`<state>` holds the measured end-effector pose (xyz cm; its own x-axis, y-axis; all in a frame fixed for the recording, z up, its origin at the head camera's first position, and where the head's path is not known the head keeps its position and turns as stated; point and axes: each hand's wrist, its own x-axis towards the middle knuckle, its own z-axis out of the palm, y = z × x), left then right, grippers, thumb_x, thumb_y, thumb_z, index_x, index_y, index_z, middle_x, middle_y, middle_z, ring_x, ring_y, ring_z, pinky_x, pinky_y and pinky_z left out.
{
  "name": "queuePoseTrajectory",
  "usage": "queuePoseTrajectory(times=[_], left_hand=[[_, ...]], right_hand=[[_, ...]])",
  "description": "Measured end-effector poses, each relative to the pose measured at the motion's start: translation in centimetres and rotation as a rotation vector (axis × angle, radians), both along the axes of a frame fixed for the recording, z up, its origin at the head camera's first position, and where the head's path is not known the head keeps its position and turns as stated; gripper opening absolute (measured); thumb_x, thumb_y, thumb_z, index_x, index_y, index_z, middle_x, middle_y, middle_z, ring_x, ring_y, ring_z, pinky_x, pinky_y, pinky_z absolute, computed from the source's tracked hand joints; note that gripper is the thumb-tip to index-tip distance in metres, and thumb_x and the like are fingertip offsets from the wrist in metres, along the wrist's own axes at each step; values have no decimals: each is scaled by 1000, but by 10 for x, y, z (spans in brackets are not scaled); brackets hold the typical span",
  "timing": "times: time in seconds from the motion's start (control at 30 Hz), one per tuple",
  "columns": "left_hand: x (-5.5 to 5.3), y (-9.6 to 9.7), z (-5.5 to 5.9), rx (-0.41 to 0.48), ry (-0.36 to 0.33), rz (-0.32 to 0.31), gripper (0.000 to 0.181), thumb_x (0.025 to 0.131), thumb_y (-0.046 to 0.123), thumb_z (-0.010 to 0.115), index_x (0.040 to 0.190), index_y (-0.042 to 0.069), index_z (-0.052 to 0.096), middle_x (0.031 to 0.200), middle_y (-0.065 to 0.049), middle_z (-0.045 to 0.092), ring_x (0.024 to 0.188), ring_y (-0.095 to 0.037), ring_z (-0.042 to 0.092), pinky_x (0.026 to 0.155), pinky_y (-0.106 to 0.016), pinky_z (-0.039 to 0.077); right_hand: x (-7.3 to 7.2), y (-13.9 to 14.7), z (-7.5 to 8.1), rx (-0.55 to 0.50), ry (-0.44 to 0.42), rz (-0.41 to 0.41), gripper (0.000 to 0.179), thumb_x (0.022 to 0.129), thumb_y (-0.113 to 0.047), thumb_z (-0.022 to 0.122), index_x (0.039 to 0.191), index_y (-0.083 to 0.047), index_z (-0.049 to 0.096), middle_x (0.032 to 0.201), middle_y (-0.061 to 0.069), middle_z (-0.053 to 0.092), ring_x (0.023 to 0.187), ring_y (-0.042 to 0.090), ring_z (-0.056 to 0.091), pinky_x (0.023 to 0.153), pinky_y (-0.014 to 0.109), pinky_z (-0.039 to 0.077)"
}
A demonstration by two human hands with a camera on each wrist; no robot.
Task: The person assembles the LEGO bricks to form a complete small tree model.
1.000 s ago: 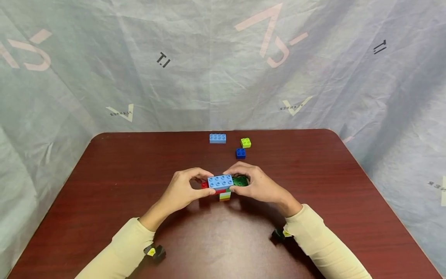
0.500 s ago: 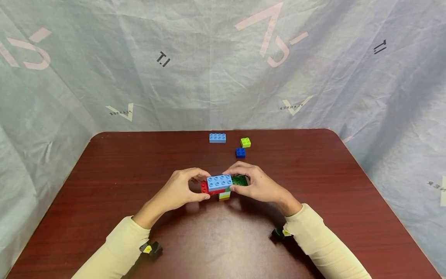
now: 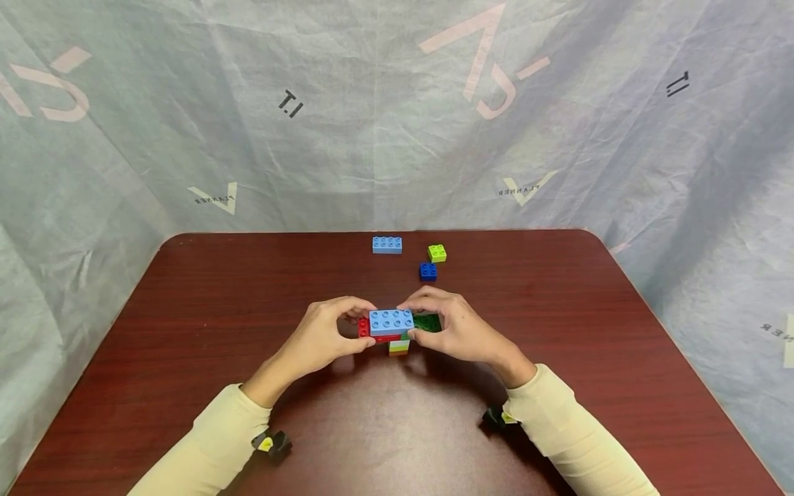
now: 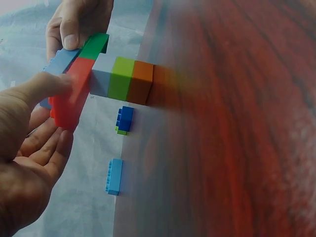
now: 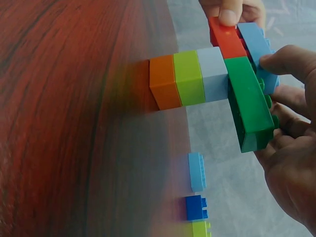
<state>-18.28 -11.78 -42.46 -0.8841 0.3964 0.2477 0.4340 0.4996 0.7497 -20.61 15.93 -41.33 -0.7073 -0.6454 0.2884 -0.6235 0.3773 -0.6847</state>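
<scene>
At the table's middle stands a T-shaped build of toy building bricks. Its column stacks an orange brick (image 5: 165, 81), a lime brick (image 5: 188, 77) and a pale grey brick (image 5: 213, 74). A long red brick (image 4: 76, 89) and a long green brick (image 5: 249, 101) lie end to end across the column. Over their joint sits a light blue brick (image 3: 391, 322), studs up. My left hand (image 3: 322, 334) pinches the red brick at its left end, thumb on the near side. With thumb and fingers, my right hand (image 3: 459, 327) grips the light blue brick's right end, above the green brick.
Behind the build, near the far table edge, lie another light blue brick (image 3: 387, 245), a small lime brick (image 3: 437, 253) and a small dark blue brick (image 3: 428, 271). A grey cloth (image 3: 372, 138) hangs behind the dark red wooden table (image 3: 217, 296).
My left thumb has shifted from the light blue brick's left end down and left onto the red brick, then slightly back up. The right hand keeps its place.
</scene>
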Motion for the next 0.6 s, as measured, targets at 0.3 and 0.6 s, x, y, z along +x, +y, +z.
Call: queuePoseTrajectory(times=[0.3,0.6], left_hand=[[-2,-1,-2,102,-88,-18,37,85,30,87,117,20,73,111,1,76,99,-13,72,89,-41,61],[-2,-1,3,183,-271,-18,36,85,28,86,118,20,74,119,-7,73,97,-18,73,81,-25,59]], right_hand=[[1,-2,1,17,2,-16,36,90,-13,77,125,-20,72,118,-6,68,82,11,55,61,23,42],[2,-1,1,14,-7,-23,36,90,-13,77,125,-20,72,117,-6,67,83,11,56,61,22,42]])
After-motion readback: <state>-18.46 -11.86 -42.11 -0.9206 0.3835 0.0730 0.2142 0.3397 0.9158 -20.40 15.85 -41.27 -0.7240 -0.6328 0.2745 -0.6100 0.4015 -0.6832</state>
